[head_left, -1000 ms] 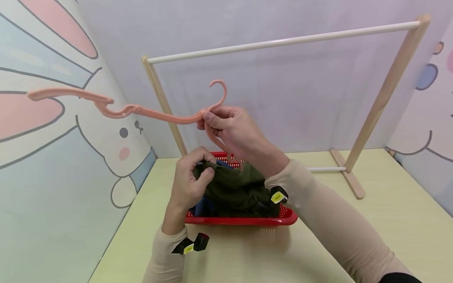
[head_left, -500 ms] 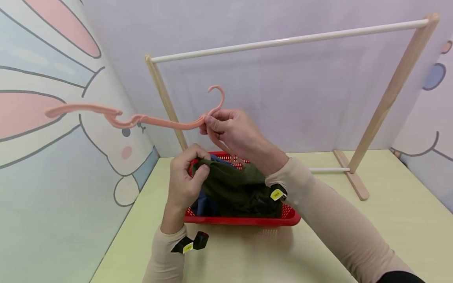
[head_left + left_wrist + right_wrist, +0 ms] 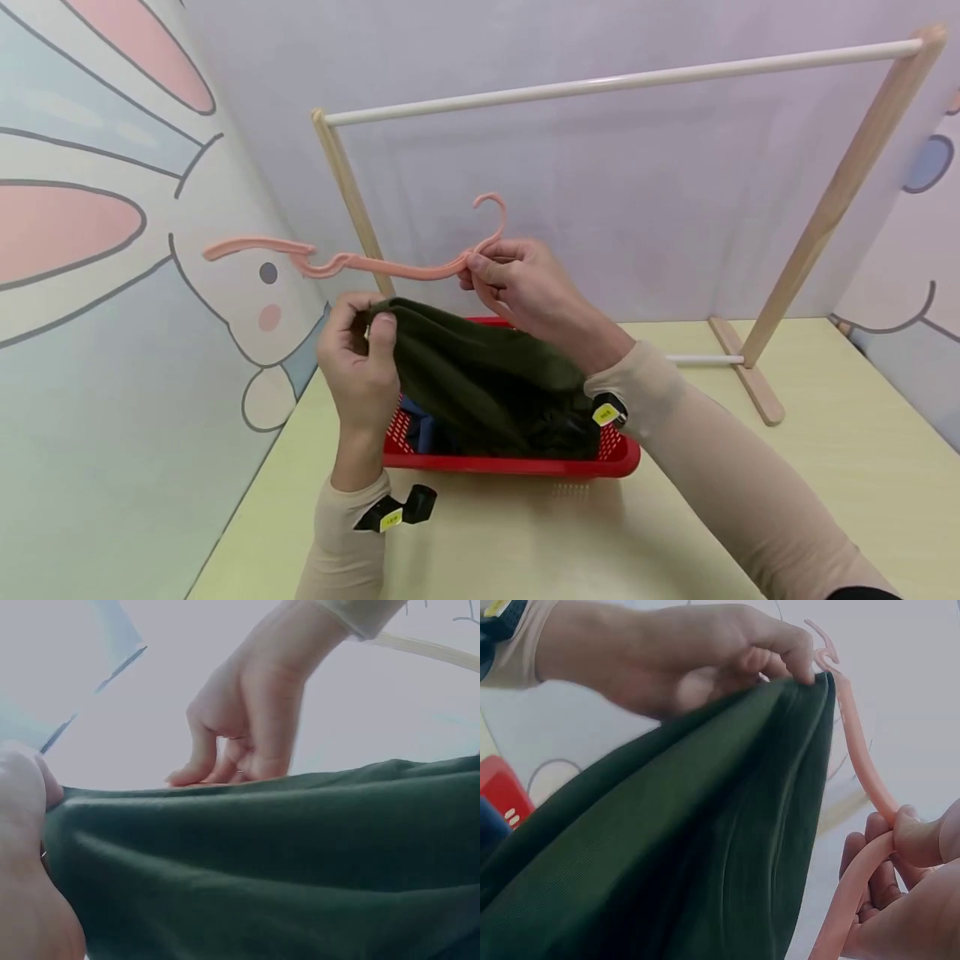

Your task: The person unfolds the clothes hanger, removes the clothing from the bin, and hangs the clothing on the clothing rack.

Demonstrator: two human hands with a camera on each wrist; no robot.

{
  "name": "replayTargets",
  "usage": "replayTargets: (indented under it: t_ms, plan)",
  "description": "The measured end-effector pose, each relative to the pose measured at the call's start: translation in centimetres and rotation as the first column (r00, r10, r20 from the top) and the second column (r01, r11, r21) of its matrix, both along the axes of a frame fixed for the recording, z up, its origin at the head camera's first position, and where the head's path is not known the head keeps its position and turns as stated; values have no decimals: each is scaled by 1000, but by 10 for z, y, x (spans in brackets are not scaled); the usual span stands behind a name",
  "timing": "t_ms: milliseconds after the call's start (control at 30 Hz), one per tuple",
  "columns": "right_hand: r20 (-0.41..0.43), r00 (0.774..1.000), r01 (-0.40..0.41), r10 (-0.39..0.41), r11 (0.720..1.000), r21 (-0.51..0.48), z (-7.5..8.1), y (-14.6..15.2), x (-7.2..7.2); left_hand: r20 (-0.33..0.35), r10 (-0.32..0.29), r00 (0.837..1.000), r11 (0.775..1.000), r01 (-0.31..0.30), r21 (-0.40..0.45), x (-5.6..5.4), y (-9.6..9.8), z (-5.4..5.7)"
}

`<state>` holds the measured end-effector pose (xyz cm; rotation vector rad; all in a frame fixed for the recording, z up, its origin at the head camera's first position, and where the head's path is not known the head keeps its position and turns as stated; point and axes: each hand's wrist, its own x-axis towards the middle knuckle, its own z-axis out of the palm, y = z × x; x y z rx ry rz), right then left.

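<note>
Dark green cloth, a soft thin garment (image 3: pixel 480 375), slopes from the person's left hand (image 3: pixel 360 358) down into a red perforated plastic basket (image 3: pixel 510 468), where its lower folds lie in a dark heap beside some blue fabric (image 3: pixel 423 429). The left hand grasps one edge between thumb and curled fingers, above the rim, which seems meant to pull that edge taut and keep it apart from the bunched part below. The right hand (image 3: pixel 536 296) pinches a slim salmon-pink plastic clothes hanger (image 3: pixel 397 268) just under its hook; this grip probably serves to keep the hook upright and leave the long notched arm free, reaching left above the cloth. The other arm slants down beneath the right hand and passes out of sight behind the garment, so whether it touches the fabric cannot be told. The basket sits on a pale yellow tabletop (image 3: pixel 862 500) in front of a rack with a white round rod (image 3: pixel 622 82) and light wooden posts (image 3: pixel 832 200), presumably placed so that clothes, hanger and rod are all within easy reach.
</note>
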<state>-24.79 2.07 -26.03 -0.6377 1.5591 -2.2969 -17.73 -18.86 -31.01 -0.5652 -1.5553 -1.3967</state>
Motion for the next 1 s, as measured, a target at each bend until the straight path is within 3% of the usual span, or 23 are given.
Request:
replayTargets:
  t_ms: [200, 400, 567, 800, 1000]
  plan:
    - [-41, 997, 70, -67, 994, 80, -9, 14, -3, -28, 47, 998, 990, -43, 137, 0, -2, 4]
    - [-181, 979, 120, -95, 984, 133, -20, 23, -7, -44, 98, 994, 962, -84, 259, 0, -8, 10]
    - [-200, 972, 160, -127, 974, 160, -20, 32, -8, -29, 89, 996, 955, -77, 288, -1, -11, 10]
    - [-271, 952, 202, -141, 956, 213, 6, 50, -8, 24, 101, 995, 962, -104, 251, -3, -11, 7]
    - [-373, 900, 338, -224, 900, 276, 34, 71, -2, 93, 68, 993, 977, -85, 197, -7, -9, 5]
